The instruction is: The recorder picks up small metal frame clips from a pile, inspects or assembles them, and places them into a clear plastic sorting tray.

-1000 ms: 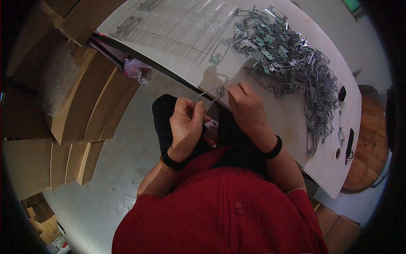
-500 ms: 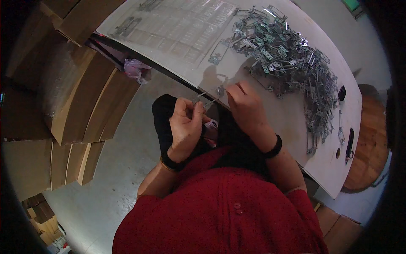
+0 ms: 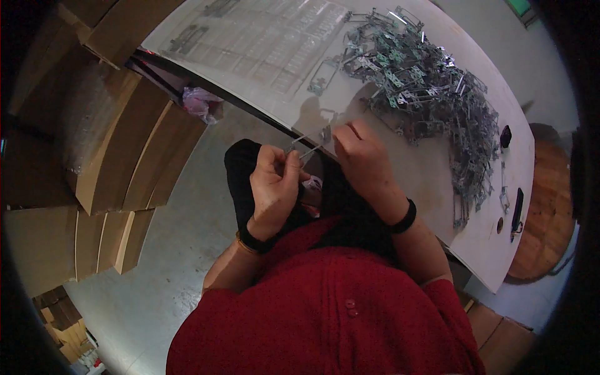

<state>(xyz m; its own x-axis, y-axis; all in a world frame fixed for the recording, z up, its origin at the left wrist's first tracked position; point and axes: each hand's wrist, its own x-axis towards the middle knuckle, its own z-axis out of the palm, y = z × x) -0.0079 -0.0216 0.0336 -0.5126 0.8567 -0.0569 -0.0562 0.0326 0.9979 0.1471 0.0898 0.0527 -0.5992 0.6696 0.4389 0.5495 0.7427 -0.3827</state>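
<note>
left hand (image 3: pixel 275 184) pinching 1 metal frame (image 3: pixel 312 150), right hand (image 3: pixel 364 155) curled by its right end, can't tell if gripping

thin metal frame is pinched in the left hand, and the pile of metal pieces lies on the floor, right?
Not the floor: the pile of metal pieces lies on the white table, as the head view shows. The thin metal frame is pinched in the left hand.

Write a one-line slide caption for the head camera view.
Left hand pinches a thin metal frame; right hand is near its far end, beside a pale table with piled metal brackets.
</note>
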